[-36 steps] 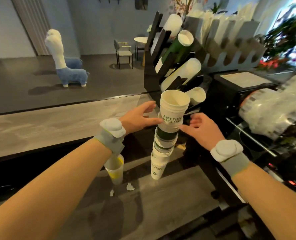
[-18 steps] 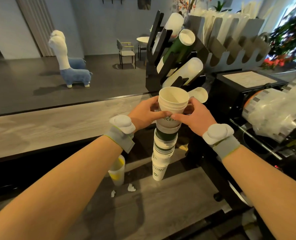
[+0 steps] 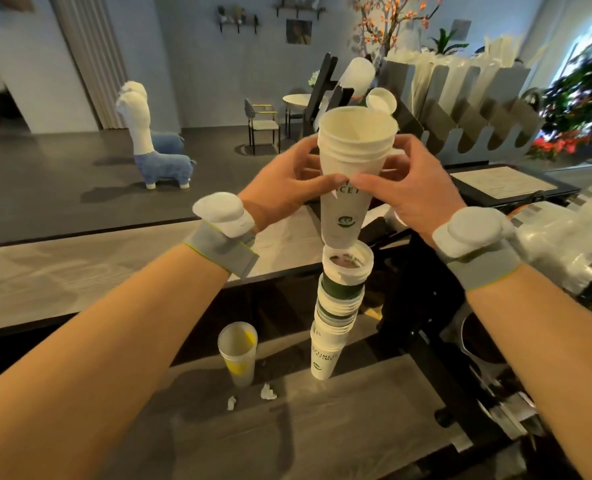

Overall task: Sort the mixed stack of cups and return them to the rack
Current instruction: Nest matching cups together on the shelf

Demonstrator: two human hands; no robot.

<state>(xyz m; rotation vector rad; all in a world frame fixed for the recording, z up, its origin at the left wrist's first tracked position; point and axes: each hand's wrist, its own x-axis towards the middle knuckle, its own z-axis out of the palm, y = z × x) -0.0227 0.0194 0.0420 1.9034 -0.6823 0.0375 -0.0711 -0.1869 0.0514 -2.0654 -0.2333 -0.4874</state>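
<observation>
1. Hands are raised at the centre of the view: the left hand (image 3: 284, 188) and the right hand (image 3: 408, 188) are both closed on a small nested bundle of white cups (image 3: 351, 174), each grip clamped on the bundle's side, with the thumbs almost meeting at the front.
2. Green lettering and a round green logo are printed on the bundle's outer cup, which is held upright, mouth up.
3. The bundle's base is seen just above the top rim of the mixed stack (image 3: 336, 306), which stands on the grey bench (image 3: 287, 427); whether the two touch cannot be told.
4. White and green cups are nested in the stack, which leans slightly.
5. A dark cup rack (image 3: 329, 88) holding tilted white cups is seen behind the hands.
6. A clear plastic cup (image 3: 238, 355) with yellow residue is seen on the bench left of the stack, with paper scraps (image 3: 266, 391) near its base.
7. Grey wristbands with white pods are worn on both wrists.
</observation>
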